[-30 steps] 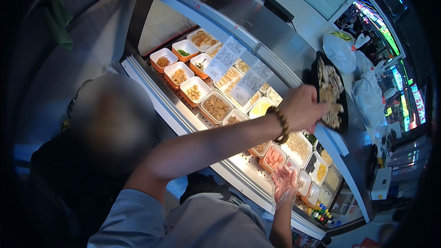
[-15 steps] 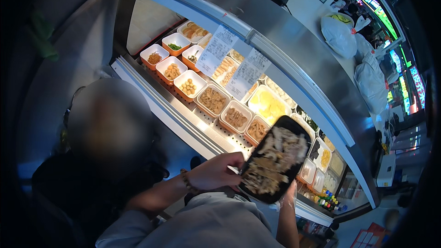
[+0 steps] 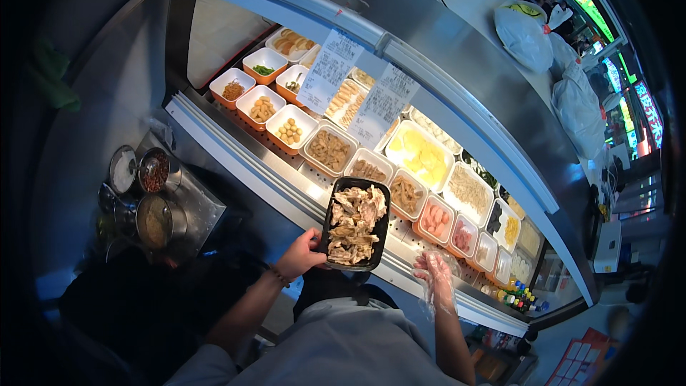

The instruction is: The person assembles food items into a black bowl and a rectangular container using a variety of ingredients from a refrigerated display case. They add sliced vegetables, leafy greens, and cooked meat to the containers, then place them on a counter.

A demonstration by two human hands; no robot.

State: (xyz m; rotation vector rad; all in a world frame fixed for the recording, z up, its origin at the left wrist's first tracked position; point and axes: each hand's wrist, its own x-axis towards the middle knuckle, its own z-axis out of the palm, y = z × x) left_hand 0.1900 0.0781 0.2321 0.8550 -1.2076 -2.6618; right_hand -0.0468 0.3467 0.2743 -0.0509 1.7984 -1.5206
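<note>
My left hand grips the left edge of a black plastic tray, thumb over its rim. Cooked, torn meat pieces, possibly chicken, fill the tray. It hangs in front of the lit display case, partly covering a white tub of brown shredded food. Apart from the tray, to its right, my right hand wears a loose clear plastic glove and holds nothing. Its fingers are raised and somewhat apart, near the case's front ledge. Closest to it are tubs of pink sausages and reddish meat.
Several food tubs line the case, including a yellow one. Paper slips hang from its upper frame. Metal pots stand at left above a dark-clothed person. White plastic bags sit on the far counter; small bottles stand right.
The tray has moved left and turned more upright in my left hand. My right hand has let go of it. The person at left has shifted down, uncovering the metal pots.
</note>
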